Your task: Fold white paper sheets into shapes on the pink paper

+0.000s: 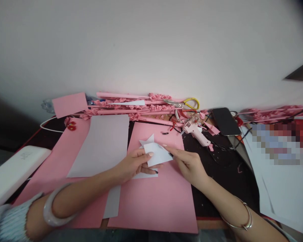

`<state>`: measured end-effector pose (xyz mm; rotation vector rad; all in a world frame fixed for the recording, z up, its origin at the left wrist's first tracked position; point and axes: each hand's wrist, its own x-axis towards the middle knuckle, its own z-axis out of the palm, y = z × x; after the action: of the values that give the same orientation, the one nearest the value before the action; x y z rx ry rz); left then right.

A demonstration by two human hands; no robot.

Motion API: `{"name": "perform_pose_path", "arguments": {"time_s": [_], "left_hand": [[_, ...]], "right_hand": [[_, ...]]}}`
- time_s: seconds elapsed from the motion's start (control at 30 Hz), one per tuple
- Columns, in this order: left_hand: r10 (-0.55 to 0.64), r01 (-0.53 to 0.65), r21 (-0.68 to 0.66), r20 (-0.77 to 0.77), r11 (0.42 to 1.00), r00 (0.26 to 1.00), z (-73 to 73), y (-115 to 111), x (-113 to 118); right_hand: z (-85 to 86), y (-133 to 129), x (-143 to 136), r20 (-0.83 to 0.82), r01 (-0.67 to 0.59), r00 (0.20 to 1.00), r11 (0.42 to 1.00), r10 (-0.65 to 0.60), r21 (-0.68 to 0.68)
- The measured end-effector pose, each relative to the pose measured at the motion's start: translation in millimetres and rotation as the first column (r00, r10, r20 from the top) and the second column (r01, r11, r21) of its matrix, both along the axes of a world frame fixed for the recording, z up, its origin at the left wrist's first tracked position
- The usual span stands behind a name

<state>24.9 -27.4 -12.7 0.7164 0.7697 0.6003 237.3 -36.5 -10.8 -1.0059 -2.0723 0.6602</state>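
Note:
A small piece of white paper (158,154) is held above a large pink sheet (156,201). My left hand (138,163) grips its left side, with the thumb on top and fingers beneath. At its right edge, my right hand (188,161) pinches the paper near the upper corner. Behind the held piece, a pointed white paper shape (147,140) sticks out. Below my left fingers, another white piece (143,174) is partly hidden. A larger white sheet (103,144) lies to the left.
Along the wall lie pink paper stems with flowers (126,109), scissors with yellow handles (192,103), a glue gun (197,132) and a black phone (226,121). A white box-like object (22,171) sits at left; white sheets (285,191) lie at right.

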Motion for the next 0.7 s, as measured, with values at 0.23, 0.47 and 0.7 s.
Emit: {"name": "perform_pose_path", "arguments": {"time_s": [0.23,0.47,0.7], "left_hand": [[-0.158,0.166,0.119,-0.068,0.979,0.985,0.5,-1.3,-2.2],[-0.204,0.288,0.328,-0.269,0.900,0.941,2.9,-4.4,-1.4],[-0.112,0.190,0.361,-0.226,0.913,0.968,0.6,-7.0,3.4]], "right_hand": [[6.7,4.1,-0.9,-0.167,0.048,0.976,0.881,-0.142,-0.470],[7.5,7.2,-3.3,-0.294,-0.157,0.954,0.749,-0.053,-0.643],[3.5,0.5,-14.8,-0.342,-0.169,0.931,0.684,-0.125,-0.709]]}}
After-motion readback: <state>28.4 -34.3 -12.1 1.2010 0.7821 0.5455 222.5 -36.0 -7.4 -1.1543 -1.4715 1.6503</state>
